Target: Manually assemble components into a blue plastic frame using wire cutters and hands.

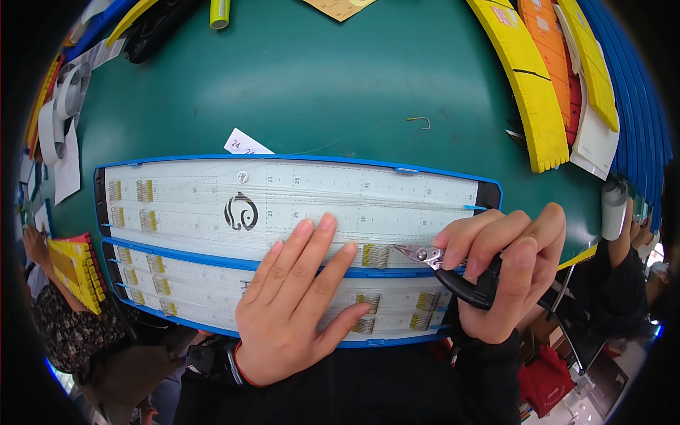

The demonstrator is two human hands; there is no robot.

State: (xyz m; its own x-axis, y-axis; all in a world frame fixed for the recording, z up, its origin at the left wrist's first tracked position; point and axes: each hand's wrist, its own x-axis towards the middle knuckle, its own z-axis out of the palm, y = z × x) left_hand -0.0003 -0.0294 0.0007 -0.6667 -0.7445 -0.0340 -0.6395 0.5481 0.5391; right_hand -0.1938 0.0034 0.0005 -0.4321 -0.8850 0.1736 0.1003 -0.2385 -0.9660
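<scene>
A long blue-edged rig case (pixel 319 160) lies unfolded in front of me, its white panels marked with rulers. Several rows of fish hooks (pixel 375 256) on fine lines are fixed along it. My left hand (pixel 294 304) rests flat across both halves, fingers spread. In my right hand (pixel 503 262) is a pair of small pliers (pixel 425 255) with black handles; the tips point left, beside the hook row at the case's middle right. Whether the tips touch a hook cannot be made out. A loose hook (pixel 420 122) lies on the green table beyond the case.
A paper slip (pixel 246 142) sits at the case's far edge. Yellow foam strips (pixel 528 92) and blue strips (pixel 641 92) stand at the right. A tape roll (pixel 69 95) and a yellow foam board (pixel 74 273) are at the left. Other people sit at both sides.
</scene>
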